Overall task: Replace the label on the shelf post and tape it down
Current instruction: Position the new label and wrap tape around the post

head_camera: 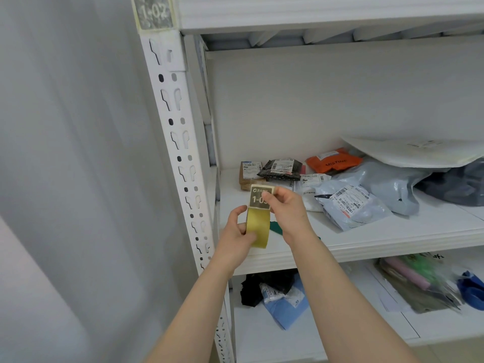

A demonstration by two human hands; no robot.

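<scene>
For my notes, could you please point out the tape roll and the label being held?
tape roll (259, 222): head view, on its yellow outer band.
label (255, 199): head view, on its dark printed face.

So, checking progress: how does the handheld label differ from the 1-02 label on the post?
The 1-02 label is taped onto the shelf post; the handheld label is off it, pinched by the right hand above the tape roll. The 1-02 label looks faded grey, the handheld label darker. Both show pale digits.
</scene>
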